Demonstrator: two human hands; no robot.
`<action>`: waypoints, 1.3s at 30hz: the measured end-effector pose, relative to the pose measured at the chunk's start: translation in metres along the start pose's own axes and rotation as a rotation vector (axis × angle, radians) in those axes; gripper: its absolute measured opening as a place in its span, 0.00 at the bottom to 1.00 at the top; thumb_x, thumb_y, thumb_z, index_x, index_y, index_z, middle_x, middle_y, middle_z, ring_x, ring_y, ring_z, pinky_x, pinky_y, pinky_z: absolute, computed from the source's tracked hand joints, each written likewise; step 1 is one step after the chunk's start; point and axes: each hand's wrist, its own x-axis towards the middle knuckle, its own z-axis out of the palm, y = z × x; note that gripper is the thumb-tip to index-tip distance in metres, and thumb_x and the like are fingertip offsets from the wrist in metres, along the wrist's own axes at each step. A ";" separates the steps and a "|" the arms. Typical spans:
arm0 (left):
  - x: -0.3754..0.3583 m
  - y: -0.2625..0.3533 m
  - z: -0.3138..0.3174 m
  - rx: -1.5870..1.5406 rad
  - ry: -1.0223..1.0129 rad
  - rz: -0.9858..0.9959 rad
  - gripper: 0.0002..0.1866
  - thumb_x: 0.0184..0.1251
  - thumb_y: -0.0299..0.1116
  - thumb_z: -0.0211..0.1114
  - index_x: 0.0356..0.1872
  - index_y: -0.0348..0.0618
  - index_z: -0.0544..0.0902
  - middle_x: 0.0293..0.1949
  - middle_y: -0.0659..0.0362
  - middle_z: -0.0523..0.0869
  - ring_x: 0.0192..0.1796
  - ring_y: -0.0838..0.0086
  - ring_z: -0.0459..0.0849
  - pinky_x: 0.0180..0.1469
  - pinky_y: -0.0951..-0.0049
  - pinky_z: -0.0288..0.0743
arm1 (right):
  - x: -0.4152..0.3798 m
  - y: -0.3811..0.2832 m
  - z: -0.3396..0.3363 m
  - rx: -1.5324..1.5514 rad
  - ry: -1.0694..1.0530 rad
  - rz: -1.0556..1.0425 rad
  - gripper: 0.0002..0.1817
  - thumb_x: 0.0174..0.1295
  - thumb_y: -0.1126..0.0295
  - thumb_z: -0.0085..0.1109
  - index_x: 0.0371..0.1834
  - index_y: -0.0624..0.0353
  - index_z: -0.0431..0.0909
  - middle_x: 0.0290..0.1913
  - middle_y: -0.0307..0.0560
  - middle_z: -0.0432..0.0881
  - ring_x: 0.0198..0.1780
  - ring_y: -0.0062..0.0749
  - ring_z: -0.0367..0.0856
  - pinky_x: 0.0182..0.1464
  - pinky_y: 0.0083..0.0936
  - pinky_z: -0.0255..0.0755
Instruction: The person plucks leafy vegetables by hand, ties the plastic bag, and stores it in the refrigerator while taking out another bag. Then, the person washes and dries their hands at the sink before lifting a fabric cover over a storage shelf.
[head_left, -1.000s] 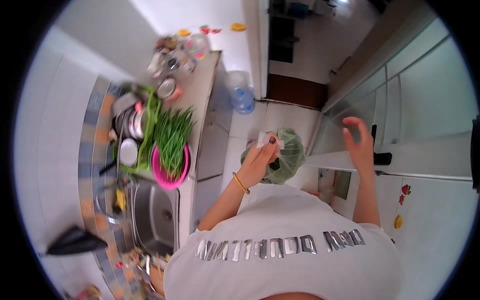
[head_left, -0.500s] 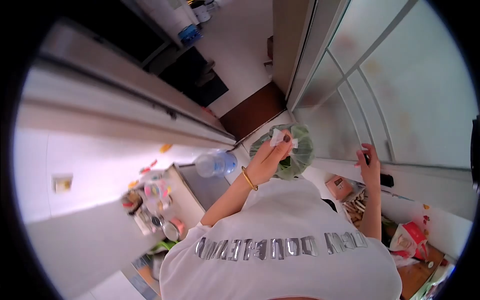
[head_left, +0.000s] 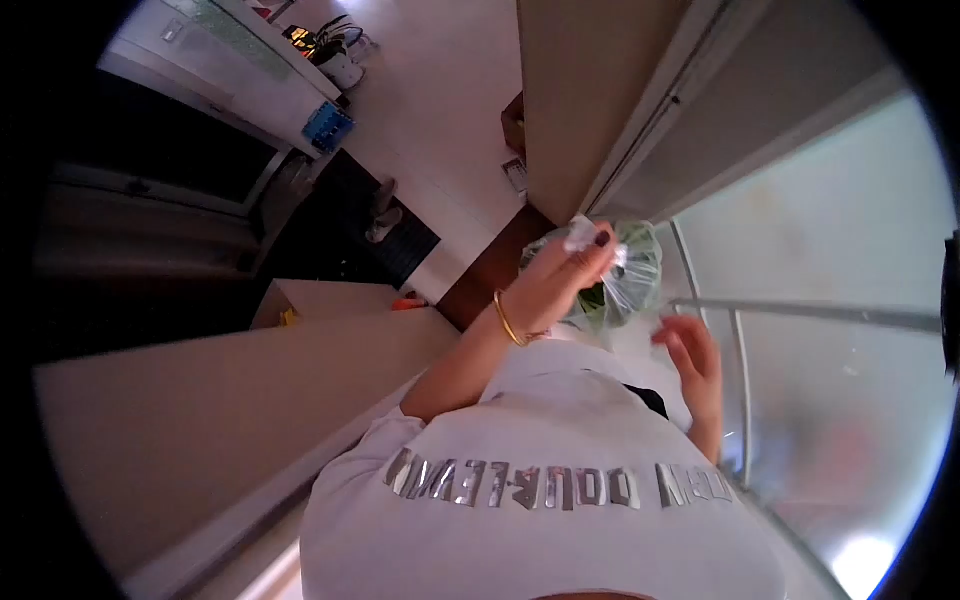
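My left hand point(head_left: 572, 268), with a gold bracelet on its wrist, is closed round the gathered neck of a clear plastic bag point(head_left: 632, 285). Green leafy vegetables point(head_left: 594, 298) show through the plastic. The bag hangs in front of my white shirt point(head_left: 560, 430). To the right of the bag, my right hand point(head_left: 692, 352) is raised with its fingers loosely bent and apart. Nothing shows in it. A frosted glass door panel point(head_left: 830, 400) stands just beyond that hand.
A brown threshold point(head_left: 500, 265) crosses the doorway ahead, with a pale floor point(head_left: 440, 120) beyond. Shoes point(head_left: 383, 222) lie on a dark mat point(head_left: 415, 250) at the left. A wall edge point(head_left: 250, 400) runs close on my left, and a cardboard box point(head_left: 513, 124) stands by the right wall.
I have moved forward into the doorway; the water bottles and cluttered counters have left view. My right hand has come in from the glass door towards the bag. My left hand keeps hold of the bag.
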 end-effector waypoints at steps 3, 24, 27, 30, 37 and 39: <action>0.035 0.025 -0.054 -0.035 0.010 -0.028 0.17 0.80 0.46 0.45 0.33 0.46 0.68 0.28 0.69 0.63 0.28 0.85 0.57 0.30 0.83 0.53 | 0.093 -0.044 0.047 0.127 0.012 -0.193 0.12 0.67 0.76 0.58 0.52 0.64 0.76 0.45 0.44 0.82 0.45 0.24 0.79 0.50 0.21 0.71; 0.169 0.254 -0.513 0.145 0.092 -0.133 0.10 0.74 0.31 0.54 0.50 0.45 0.78 0.34 0.67 0.80 0.36 0.84 0.77 0.37 0.84 0.71 | 0.528 -0.262 0.398 -0.139 -0.289 -0.834 0.15 0.47 0.78 0.74 0.39 0.51 0.83 0.65 0.53 0.70 0.71 0.46 0.64 0.67 0.40 0.62; 0.199 0.263 -0.566 0.468 0.026 -0.038 0.11 0.65 0.23 0.60 0.47 0.42 0.82 0.40 0.63 0.85 0.41 0.79 0.82 0.41 0.79 0.76 | 0.574 -0.266 0.428 0.150 -0.398 -0.581 0.25 0.50 0.78 0.74 0.52 0.52 0.74 0.66 0.52 0.69 0.71 0.46 0.64 0.67 0.41 0.62; 0.246 0.282 -0.599 0.625 0.072 0.148 0.10 0.62 0.21 0.62 0.45 0.42 0.82 0.36 0.59 0.87 0.32 0.76 0.83 0.35 0.75 0.78 | 0.646 -0.273 0.431 0.150 -0.440 -0.546 0.29 0.59 0.75 0.67 0.61 0.56 0.63 0.65 0.49 0.69 0.65 0.36 0.70 0.62 0.32 0.66; 0.352 0.328 -0.676 1.311 0.242 0.434 0.11 0.56 0.24 0.65 0.40 0.50 0.80 0.37 0.58 0.85 0.41 0.62 0.85 0.38 0.64 0.80 | 0.785 -0.319 0.429 -0.056 -0.319 -0.414 0.15 0.73 0.73 0.46 0.60 0.56 0.72 0.49 0.46 0.83 0.50 0.25 0.80 0.53 0.24 0.73; 0.387 0.336 -0.688 1.284 0.331 0.481 0.10 0.52 0.25 0.68 0.36 0.49 0.81 0.35 0.59 0.85 0.41 0.63 0.85 0.42 0.66 0.80 | 0.818 -0.335 0.425 -0.116 -0.302 -0.505 0.16 0.72 0.75 0.48 0.61 0.57 0.73 0.53 0.46 0.82 0.50 0.24 0.80 0.53 0.24 0.72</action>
